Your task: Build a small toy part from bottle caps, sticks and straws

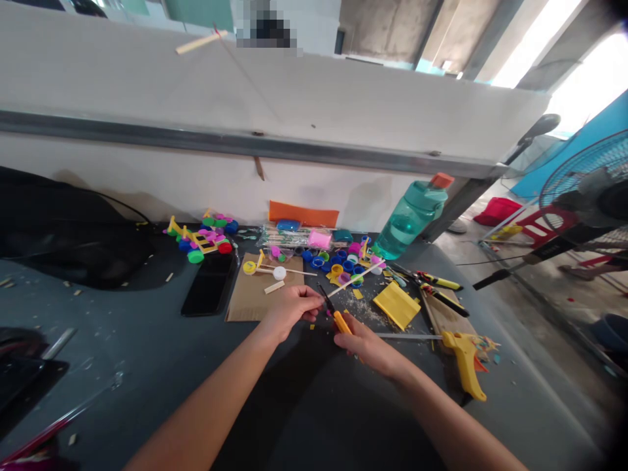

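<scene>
Your forearms [230,407] stretched over the dark table [147,353]. A pale stick [356,278] slanted away from your left hand [293,307], which pinched its near end; your right hand [364,345] was wrapped around an orange cutter [341,322], blade at the stick. Cardboard [245,302] lay left, bottle caps [336,269] beyond, a glue gun [462,356] right.

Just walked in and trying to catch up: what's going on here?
A person's left hand pinches a thin stick near its end, while the right hand grips an orange cutter, its blade close by the stick. Whether it is cutting, I can't tell. Loose caps lie beyond the hands, cardboard lies to the left, and a glue gun rests to the right.
</scene>
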Available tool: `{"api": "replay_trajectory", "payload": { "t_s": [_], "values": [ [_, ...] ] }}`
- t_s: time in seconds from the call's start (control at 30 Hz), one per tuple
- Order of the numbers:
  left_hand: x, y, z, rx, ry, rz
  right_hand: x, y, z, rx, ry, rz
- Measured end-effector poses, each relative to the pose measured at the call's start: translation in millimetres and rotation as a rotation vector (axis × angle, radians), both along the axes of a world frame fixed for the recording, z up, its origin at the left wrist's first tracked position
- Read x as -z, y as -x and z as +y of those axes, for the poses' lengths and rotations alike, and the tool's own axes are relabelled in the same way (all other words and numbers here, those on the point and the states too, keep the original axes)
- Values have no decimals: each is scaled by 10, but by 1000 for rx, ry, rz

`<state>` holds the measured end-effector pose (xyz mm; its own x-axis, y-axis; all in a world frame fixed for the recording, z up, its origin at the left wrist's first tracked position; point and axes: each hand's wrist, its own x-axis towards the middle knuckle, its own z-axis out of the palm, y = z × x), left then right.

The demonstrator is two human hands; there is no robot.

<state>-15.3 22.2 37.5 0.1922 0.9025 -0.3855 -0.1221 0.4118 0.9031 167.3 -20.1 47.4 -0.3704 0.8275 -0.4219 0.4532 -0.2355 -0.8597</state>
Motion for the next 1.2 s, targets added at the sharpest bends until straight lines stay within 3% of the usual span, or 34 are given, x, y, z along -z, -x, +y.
{"api": "replay_trajectory", "payload": {
  "t_s": [0.27,0.63,0.83,1.2],
  "values": [
    [-22,8,0,15,3,28,-5,-21,7,-12,26,5],
    [-53,-33,-32,11,-56,0,210,-30,-21,44,-13,156],
    [-83,-60,-80,108,-116,86,190,-11,-26,88,-31,112],
    [-73,-85,-81,79,-121,115,193,54,-31,124,35,247]
  ]
}}
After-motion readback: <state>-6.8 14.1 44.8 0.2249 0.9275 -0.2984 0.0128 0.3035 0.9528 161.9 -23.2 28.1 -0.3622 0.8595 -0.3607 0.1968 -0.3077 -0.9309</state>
